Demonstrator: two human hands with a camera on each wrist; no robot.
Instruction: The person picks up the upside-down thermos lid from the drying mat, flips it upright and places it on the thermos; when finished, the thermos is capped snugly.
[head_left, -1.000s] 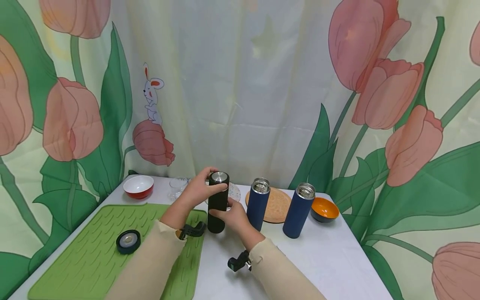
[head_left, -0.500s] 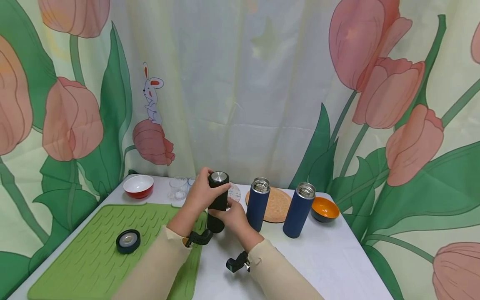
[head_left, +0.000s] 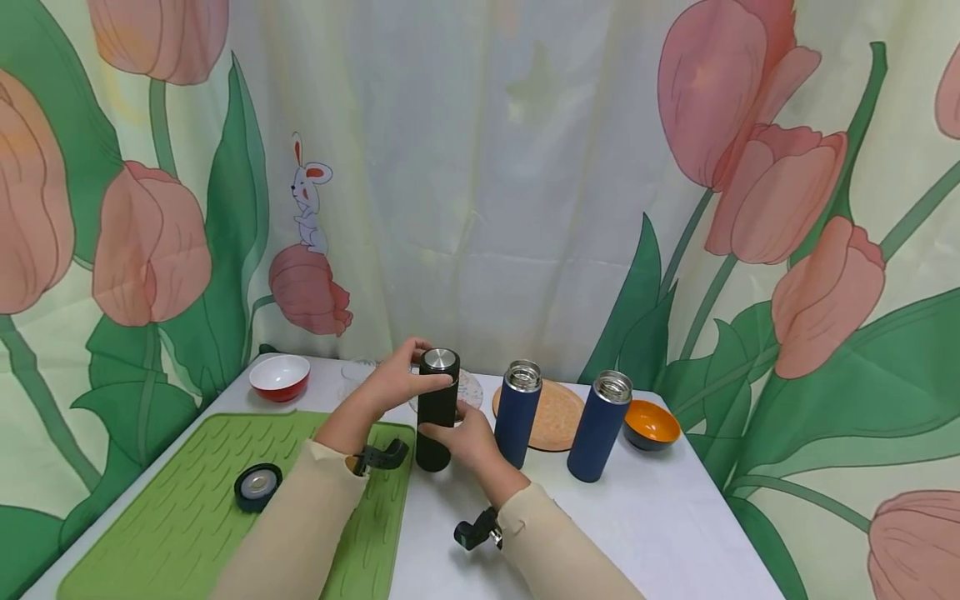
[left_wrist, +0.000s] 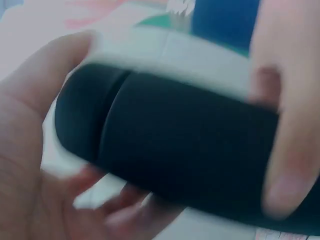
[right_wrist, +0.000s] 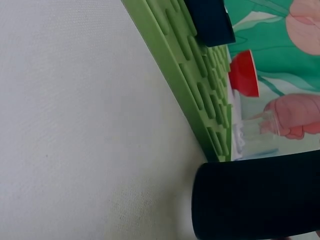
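A black thermos point(head_left: 433, 425) with a silver-topped lid point(head_left: 439, 359) stands upright at the middle of the white table. My left hand point(head_left: 390, 382) holds it around the top, thumb across the front. Lower down, my right hand point(head_left: 472, 437) grips the body. In the left wrist view a seam separates the lid from the thermos body point(left_wrist: 185, 145), with left fingers beneath and the right thumb point(left_wrist: 290, 175) pressed on the side. The right wrist view shows only the lower end of the thermos point(right_wrist: 255, 200); the right hand is mostly out of it.
Two lidless blue thermoses point(head_left: 517, 425) stand to the right, before a round wooden board point(head_left: 557, 417). An orange bowl point(head_left: 651, 423) sits beyond. On the left, a green mat point(head_left: 172, 508) bears a loose black lid point(head_left: 257, 487); behind are a red bowl point(head_left: 279, 379) and clear glassware point(head_left: 352, 375).
My left hand and forearm turned toward the right half a second ago and have now swung back left around the thermos top. The right hand keeps its hold, and the thermos stays in place.
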